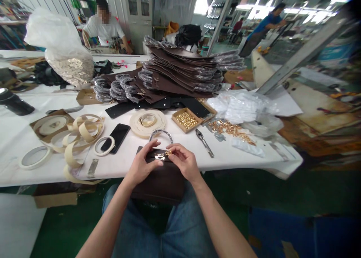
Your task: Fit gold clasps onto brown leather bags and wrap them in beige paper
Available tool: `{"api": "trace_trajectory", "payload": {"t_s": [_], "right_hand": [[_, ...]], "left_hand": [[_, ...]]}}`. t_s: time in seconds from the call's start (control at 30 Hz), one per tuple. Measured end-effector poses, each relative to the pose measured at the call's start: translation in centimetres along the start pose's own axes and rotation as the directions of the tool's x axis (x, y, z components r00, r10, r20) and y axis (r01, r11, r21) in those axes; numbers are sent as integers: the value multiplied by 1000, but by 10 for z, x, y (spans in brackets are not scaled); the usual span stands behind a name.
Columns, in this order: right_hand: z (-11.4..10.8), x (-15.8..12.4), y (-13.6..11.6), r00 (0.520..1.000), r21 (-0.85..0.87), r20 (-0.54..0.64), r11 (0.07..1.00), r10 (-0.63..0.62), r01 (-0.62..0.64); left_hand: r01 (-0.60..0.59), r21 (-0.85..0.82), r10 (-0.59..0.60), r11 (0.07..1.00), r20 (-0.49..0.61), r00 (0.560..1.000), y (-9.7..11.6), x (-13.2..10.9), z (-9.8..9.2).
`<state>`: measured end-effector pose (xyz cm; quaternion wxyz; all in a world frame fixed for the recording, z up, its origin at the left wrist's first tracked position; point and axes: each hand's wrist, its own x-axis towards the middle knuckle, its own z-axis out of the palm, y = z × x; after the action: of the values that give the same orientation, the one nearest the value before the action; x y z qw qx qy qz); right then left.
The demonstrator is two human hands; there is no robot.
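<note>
A dark brown leather bag [160, 181] rests against the front edge of the white table [169, 164], hanging over my lap. Its plastic-wrapped handle [160, 133] arches up on the table behind it. My left hand [143, 164] grips the bag's top edge from the left, fingers curled over it. My right hand [183, 160] pinches a small gold metal fitting [168, 152] at the middle of that top edge. A shiny clasp strip [156, 157] shows between the two hands.
A box of gold studs [186, 120], a metal tool [204, 142], loose gold hardware [231, 130], tape rolls [148, 122], a black phone [116, 137] and a stack of brown bag panels [180, 72] lie on the table. Another person [103, 25] sits at the far side.
</note>
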<state>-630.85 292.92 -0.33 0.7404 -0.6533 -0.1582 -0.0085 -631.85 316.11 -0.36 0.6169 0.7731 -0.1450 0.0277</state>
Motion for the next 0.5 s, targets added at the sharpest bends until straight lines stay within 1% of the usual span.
{"api": "trace_trajectory", "payload": {"t_s": [0.07, 0.13, 0.17, 0.23, 0.27, 0.3, 0.33, 0.37, 0.4, 0.43, 0.47, 0.5], "right_hand": [[1, -3, -1, 999, 29, -46, 1000, 12, -11], [2, -5, 1, 997, 69, -70, 997, 38, -34], [1, -6, 2, 996, 84, -66, 995, 52, -47], [1, -7, 3, 997, 75, -48, 996, 57, -53], [1, -8, 3, 998, 35, -50, 999, 38, -36], [1, -11, 2, 999, -41, -54, 999, -5, 3], [2, -14, 1, 996, -151, -44, 986, -79, 71], [5, -18, -1, 985, -279, 3, 946, -171, 166], [8, -24, -2, 960, -395, 98, 875, -262, 280], [13, -31, -4, 917, -474, 229, 785, -326, 398], [17, -38, -5, 864, -514, 359, 697, -354, 500], [22, -46, -5, 819, -536, 457, 627, -347, 565]], "left_hand": [[-64, 201, 55, 977, 47, 997, 1, 1, -9], [-147, 440, 107, 886, 113, 988, 3, 1, -17], [-179, 529, 125, 829, 138, 983, 5, 1, -20], [-203, 626, 128, 753, 163, 978, 6, 2, -24], [-202, 639, 125, 742, 164, 979, 5, 2, -25], [-199, 636, 124, 745, 161, 979, 4, 3, -25], [-195, 622, 125, 758, 155, 980, 2, 5, -25], [-191, 599, 130, 777, 143, 981, -1, 6, -24], [-184, 574, 138, 798, 123, 983, -4, 8, -22], [-174, 552, 145, 815, 97, 985, -8, 9, -21], [-161, 542, 150, 825, 66, 987, -11, 10, -19], [-145, 548, 153, 824, 32, 988, -13, 10, -17]]}}
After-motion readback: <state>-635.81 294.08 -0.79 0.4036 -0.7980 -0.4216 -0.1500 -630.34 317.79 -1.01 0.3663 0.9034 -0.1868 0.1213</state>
